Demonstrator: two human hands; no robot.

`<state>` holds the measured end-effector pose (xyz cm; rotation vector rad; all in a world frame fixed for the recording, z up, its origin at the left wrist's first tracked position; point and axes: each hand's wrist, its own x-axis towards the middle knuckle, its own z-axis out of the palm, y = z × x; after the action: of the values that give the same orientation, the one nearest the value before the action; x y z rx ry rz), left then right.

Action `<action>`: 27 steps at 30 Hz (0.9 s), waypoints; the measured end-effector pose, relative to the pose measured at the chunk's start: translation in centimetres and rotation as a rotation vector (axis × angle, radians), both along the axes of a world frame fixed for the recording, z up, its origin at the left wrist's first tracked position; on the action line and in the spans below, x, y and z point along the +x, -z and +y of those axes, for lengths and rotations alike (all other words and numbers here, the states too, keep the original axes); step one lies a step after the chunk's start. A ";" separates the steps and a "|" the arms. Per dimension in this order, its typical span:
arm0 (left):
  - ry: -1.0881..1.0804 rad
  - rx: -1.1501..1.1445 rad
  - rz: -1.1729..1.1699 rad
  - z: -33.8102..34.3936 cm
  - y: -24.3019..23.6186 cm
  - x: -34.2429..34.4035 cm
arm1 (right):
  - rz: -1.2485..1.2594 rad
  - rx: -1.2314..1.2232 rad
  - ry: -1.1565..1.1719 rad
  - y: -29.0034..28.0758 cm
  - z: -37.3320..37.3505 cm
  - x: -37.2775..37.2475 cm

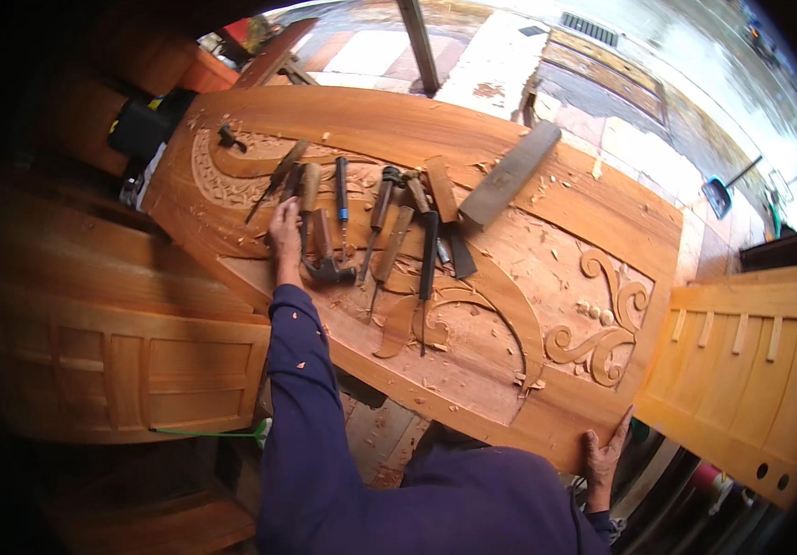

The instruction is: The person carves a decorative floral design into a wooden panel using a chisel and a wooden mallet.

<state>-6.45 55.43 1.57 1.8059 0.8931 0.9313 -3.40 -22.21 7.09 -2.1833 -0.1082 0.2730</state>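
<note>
A carved wooden panel (pixel 407 384) lies before me, with scrollwork in relief. My left hand (pixel 284 233) is over its left part, fingers closed at the lower end of a dark carving chisel (pixel 293 181), partly hidden by them. Just right of it are a wooden-handled tool (pixel 310 188) and a hammer (pixel 329 270) with a dark head. Farther right, several chisels lie in a loose row, among them a black-handled chisel (pixel 428 264) and a blue-banded one (pixel 342 190). My right hand (pixel 605 460) rests at the panel's near right corner, thumb and fingers apart.
A long grey block (pixel 512 176) lies on the panel's far side, and a small dark plane-like tool (pixel 231 139) at its far left. Wood shavings are scattered about. Wooden panels stand at left (pixel 139 370) and right (pixel 750 370). Wet paving (pixel 593 153) lies beyond.
</note>
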 end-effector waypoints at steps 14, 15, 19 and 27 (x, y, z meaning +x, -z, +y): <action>-0.057 -0.036 -0.072 -1.8 -0.3 -0.9 | 0.830 0.210 0.033 -0.8 -2.8 -11.2; -0.058 -0.023 -0.048 -2.6 -0.8 -0.4 | 0.735 0.135 0.090 0.2 -1.9 -11.9; -0.040 -0.094 -0.222 -2.9 -2.6 1.2 | 0.474 -0.067 0.153 2.0 1.2 -12.9; -0.481 0.352 -0.032 24.6 -3.2 -0.9 | 0.511 -0.283 0.013 2.9 4.9 -12.8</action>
<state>-7.38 80.00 4.78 1.8914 1.2336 1.4939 -16.22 -17.27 4.16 -2.3161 0.2441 0.8708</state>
